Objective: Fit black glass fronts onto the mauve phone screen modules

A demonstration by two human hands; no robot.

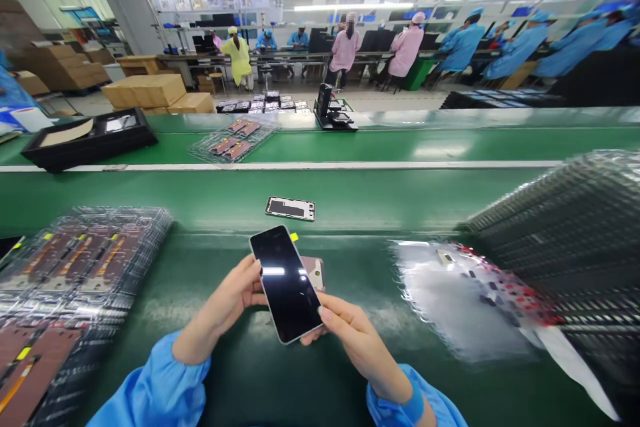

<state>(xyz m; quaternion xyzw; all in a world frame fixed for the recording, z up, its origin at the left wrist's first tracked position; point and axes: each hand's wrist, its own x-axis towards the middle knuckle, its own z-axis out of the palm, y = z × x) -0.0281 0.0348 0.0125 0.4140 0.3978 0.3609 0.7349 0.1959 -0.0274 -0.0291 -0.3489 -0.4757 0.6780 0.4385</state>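
A phone screen point(287, 290) with a black glossy face is held tilted between my two hands, above the green bench. My left hand point(235, 297) grips its left edge, thumb near the frame. At the lower right edge, my right hand point(345, 327) pinches it with the thumb on the face and fingers underneath. A small yellow tab point(294, 237) sticks out by its upper right edge. Partly hidden behind the screen is a brownish phone part point(314, 272); whether it touches the screen I cannot tell. Farther off lies a phone housing point(291, 208), its inside facing up.
Clear plastic trays of brown phone parts point(90, 260) stand at left. A stack of trays point(565, 247) rises at right, beside a clear plastic bag point(460, 300). Across the bench are a black tray point(93, 140), a blister tray point(235, 140) and a black fixture point(334, 110). Several people work beyond.
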